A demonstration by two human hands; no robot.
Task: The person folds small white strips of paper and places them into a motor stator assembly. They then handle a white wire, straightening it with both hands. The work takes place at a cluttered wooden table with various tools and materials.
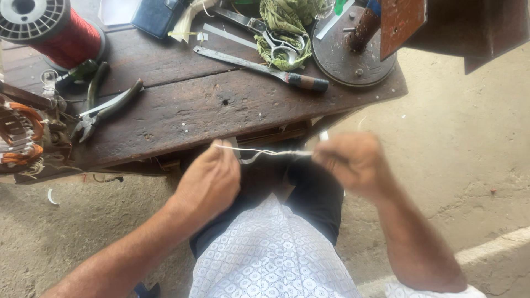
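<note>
One thin white string (265, 151) runs taut between both hands, held just below the front edge of the tabletop (182, 110) and above the person's lap. Left hand (208, 179) is closed, fingertips pinching the string's left end. Right hand (353, 163) is closed too, gripping the string's other end, though it's blurred, so the finger detail is hard to read. A small loop or loose strand sags from the string near its middle.

Moving outward: dark trousers and a white patterned shirt sit below the hands. On the worn wooden tabletop, green-handled pliers (105, 107) lie to the left, well apart from the hands. A long knife (259, 67) with a dark handle rests further back, beside a green patterned cloth (284, 25) with scissors (276, 41) lying on it. A round metal disc (353, 55) sits at the right corner. A spool of red wire (52, 27) stands at the far left, with copper-coloured motor windings (22, 132) at the left edge. Bare concrete floor (469, 138) lies all around.
</note>
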